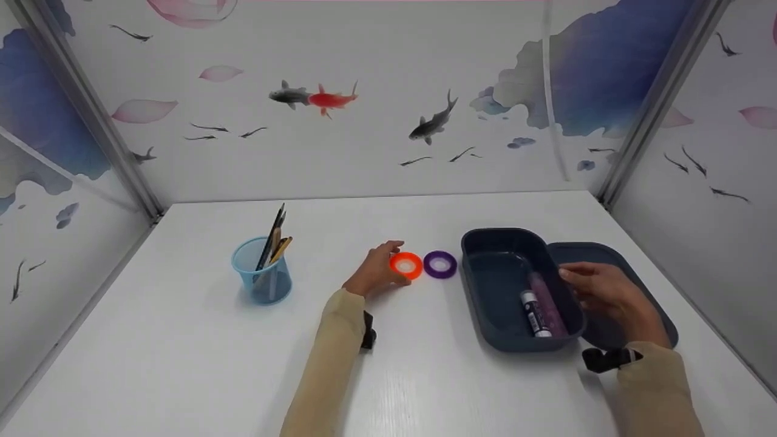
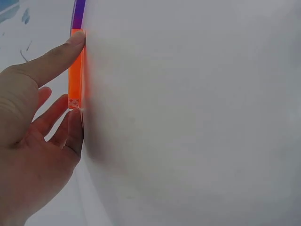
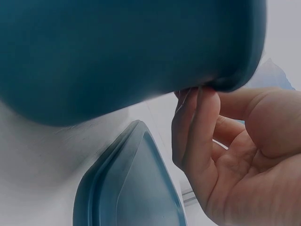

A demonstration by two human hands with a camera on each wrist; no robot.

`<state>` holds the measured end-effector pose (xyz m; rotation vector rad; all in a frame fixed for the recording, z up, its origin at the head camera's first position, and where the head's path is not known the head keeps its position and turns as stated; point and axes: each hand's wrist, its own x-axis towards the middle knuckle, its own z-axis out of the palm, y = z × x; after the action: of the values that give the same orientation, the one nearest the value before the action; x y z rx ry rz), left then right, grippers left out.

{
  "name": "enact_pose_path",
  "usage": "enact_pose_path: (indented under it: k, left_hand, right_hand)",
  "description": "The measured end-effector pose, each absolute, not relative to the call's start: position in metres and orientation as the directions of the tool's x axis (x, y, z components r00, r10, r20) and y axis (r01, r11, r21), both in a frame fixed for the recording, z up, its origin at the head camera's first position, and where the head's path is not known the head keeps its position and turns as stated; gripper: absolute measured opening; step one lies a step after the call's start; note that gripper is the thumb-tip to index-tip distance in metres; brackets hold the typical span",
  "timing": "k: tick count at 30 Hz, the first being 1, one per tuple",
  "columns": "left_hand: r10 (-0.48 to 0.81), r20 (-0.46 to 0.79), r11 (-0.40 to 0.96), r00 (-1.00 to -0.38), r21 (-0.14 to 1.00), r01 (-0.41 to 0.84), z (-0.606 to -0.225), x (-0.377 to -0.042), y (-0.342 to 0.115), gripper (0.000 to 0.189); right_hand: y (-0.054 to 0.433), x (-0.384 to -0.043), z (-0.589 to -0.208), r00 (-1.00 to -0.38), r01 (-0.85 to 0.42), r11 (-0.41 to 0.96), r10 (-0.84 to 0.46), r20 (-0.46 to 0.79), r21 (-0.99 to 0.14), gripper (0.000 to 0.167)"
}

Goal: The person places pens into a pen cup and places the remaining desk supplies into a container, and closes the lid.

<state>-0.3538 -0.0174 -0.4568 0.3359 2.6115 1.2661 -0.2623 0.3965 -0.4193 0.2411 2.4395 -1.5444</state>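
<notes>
In the head view my left hand [image 1: 381, 267] spans an orange roll of tape [image 1: 416, 269] lying flat on the table. Its thumb and fingers press on opposite edges of the roll, as the left wrist view also shows. A purple roll of tape [image 1: 452, 267] lies close beside it to the right. My right hand [image 1: 610, 294] grips the right wall of a dark blue rectangular box [image 1: 495, 291], thumb at the rim and fingers against the outside. Inside the box, a white-and-navy glue stick [image 1: 534, 312] and a translucent pinkish-purple tube [image 1: 549, 303] lie along the right side.
A matching dark blue lid [image 1: 598, 255] lies right of the box, partly under my right hand. At the left stands a light blue translucent cup [image 1: 267, 285] with several pencils [image 1: 273, 240]. Patterned white panels [image 1: 376, 164] enclose the back and sides of the white table [image 1: 182, 364].
</notes>
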Motion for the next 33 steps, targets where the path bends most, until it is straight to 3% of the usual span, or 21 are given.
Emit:
enact_pose_path:
  k: [11, 23, 33]
  left_hand:
    - [0.294, -0.084, 0.668, -0.952, 0.731, 0.141, -0.455, -0.351, -0.011, 0.079]
    - [0.305, -0.048, 0.59, -0.951, 0.793, 0.149, -0.433, -0.346, -0.014, 0.078]
    - [0.361, 0.019, 0.591, -0.933, 0.769, 0.244, -0.417, -0.343, -0.004, 0.079]
  right_hand:
    - [0.397, -0.263, -0.42, -0.954, 0.273, 0.432, 0.008, -0.299, -0.86, 0.074]
    - [0.394, -0.264, -0.419, -0.951, 0.289, 0.405, 0.021, -0.308, -0.868, 0.075]
    - [0.397, -0.263, -0.42, -0.958, 0.264, 0.424, 0.011, -0.287, -0.866, 0.078]
